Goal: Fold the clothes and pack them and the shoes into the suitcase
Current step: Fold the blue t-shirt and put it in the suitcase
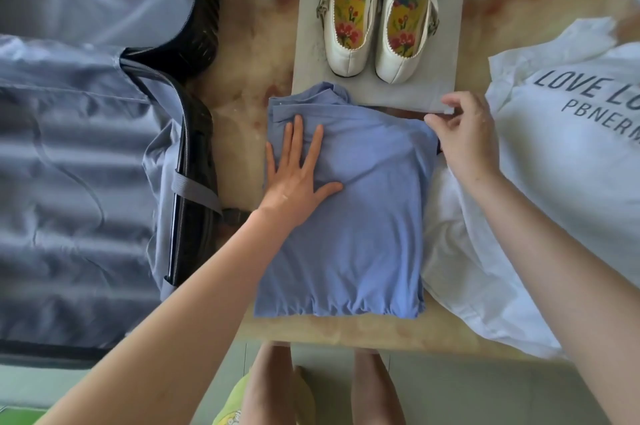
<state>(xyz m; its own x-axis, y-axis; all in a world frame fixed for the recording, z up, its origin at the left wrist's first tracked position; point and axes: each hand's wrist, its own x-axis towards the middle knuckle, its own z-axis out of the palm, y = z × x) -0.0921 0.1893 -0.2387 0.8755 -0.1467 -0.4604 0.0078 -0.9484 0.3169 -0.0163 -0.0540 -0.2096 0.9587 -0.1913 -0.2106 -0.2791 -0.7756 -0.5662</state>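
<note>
**Blue shirt folded on the bench, both hands on it**

I see the blue shirt [363,234] lying folded in a neat rectangle on the bench [242,61], close to its near edge, between the suitcase [69,182] and a white T-shirt [571,147]. My left hand [298,175] lies flat on the shirt's upper left part, fingers [298,134] straight and spread, pressing the cloth down. My right hand [464,137] sits at the shirt's upper right corner with its fingers curled; I cannot tell whether they pinch the cloth or only touch it.

The suitcase lies open on the left, its grey lining showing. The shoes [349,54], a white pair with flowered insoles, stand side by side on a grey board [398,95] just beyond the shirt, whose collar end overlaps the board's near edge. The white T-shirt with dark lettering lies spread out on the right, partly under my right forearm.
</note>
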